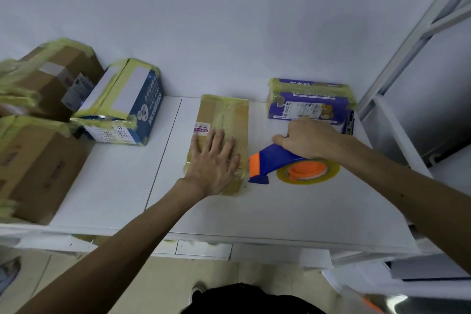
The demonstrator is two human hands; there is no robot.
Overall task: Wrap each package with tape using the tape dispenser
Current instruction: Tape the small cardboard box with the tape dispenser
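The left hand (212,160) lies flat on top of the brown package (224,120) in the middle of the white table (280,211), fingers straight and spread, pressing on its near half. The package is a long cardboard box banded in yellowish tape. A small white label on its left edge carries handling symbols and a pink strip of print, too small to read.

Just to the right of this package, the right hand (308,139) grasps the handle of the tape dispenser (270,163), fingers curled round it. The dispenser is blue with an orange blade guard and an orange hub. Its roll of yellowish tape (331,173) rests on the table, and its nose points at the package's right side, close to it; contact cannot be told.

Behind the right hand, against the wall (229,20), stands a purple package (309,102) with tape over its top and ends. It shows a white shipping label with fine print, a cartoon bear and a line of white characters seen upside down, none legible.

At the left a blue-and-white box (122,107), also taped, tilts against brown cartons (38,168) stacked there. White characters run down its blue side and a printed panel faces forward, both too blurred to read. The cartons bear yellowish tape and faint reddish marks.

A pale metal frame (420,28) rises at the right.
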